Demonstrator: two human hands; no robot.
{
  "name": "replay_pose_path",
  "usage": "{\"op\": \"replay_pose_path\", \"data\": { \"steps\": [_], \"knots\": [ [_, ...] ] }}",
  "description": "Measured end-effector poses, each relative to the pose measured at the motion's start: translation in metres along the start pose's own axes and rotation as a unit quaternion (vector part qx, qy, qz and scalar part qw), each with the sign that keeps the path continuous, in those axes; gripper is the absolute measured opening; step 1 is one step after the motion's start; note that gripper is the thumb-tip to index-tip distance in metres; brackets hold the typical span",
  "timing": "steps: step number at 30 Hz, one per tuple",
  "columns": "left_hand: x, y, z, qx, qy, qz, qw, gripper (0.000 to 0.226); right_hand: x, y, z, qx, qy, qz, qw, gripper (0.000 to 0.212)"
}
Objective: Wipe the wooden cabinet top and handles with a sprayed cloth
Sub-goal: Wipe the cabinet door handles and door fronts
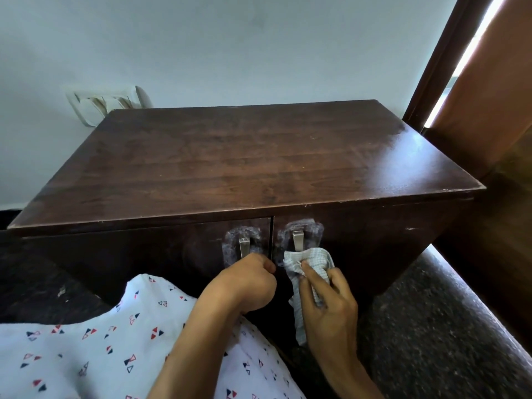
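A dark wooden cabinet fills the view; its top (pixel 244 162) is bare, with a pale sheen at the right. Two doors meet at the front middle, each with a metal handle: the left handle (pixel 244 246) and the right handle (pixel 298 240), both ringed by whitish smears. My left hand (pixel 247 280) is closed around the lower end of the left handle. My right hand (pixel 328 306) grips a white checked cloth (pixel 309 264), which is pressed to the door just under the right handle.
A white switch plate (pixel 106 103) sits on the pale wall behind the cabinet's left corner. A brown wooden frame (pixel 475 110) rises at the right. Dark speckled floor (pixel 431 326) lies below right. My patterned white garment (pixel 86 341) covers the lower left.
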State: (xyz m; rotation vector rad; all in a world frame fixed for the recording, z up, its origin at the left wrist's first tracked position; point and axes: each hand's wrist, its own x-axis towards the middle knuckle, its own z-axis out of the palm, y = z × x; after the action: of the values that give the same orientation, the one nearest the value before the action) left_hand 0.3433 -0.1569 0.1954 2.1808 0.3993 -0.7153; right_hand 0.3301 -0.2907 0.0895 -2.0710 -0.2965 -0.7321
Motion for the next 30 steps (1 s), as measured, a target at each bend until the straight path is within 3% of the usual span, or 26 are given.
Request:
{"op": "replay_pose_path", "data": {
  "steps": [4,11,15,19,25,27,30],
  "knots": [
    [0.002,-0.002,-0.001,-0.008,0.005,0.001,1.0,0.047,0.015,-0.009,0.005,0.017,0.044,-0.022,0.999,0.029],
    [0.001,0.002,-0.002,-0.038,0.012,0.005,0.999,0.042,-0.001,0.022,0.017,-0.012,0.008,-0.054,0.998,0.03],
    [0.001,0.001,-0.001,-0.04,0.011,0.001,0.999,0.04,-0.008,0.04,0.021,-0.004,0.008,-0.008,1.0,0.023],
    [0.002,-0.001,-0.002,-0.035,0.008,-0.006,0.999,0.041,-0.024,0.043,0.013,-0.008,0.009,-0.065,0.998,0.025],
    [0.004,0.0,-0.003,-0.033,0.007,-0.015,0.999,0.036,0.005,0.033,0.025,-0.004,0.098,-0.151,0.984,0.015],
    [0.003,0.0,-0.002,-0.036,0.008,-0.015,0.999,0.038,0.01,0.037,0.031,-0.01,0.093,-0.189,0.978,0.007],
    [0.001,-0.001,-0.002,-0.039,0.006,-0.007,0.999,0.038,0.007,0.045,0.037,-0.026,0.064,-0.171,0.983,0.007]
  ]
}}
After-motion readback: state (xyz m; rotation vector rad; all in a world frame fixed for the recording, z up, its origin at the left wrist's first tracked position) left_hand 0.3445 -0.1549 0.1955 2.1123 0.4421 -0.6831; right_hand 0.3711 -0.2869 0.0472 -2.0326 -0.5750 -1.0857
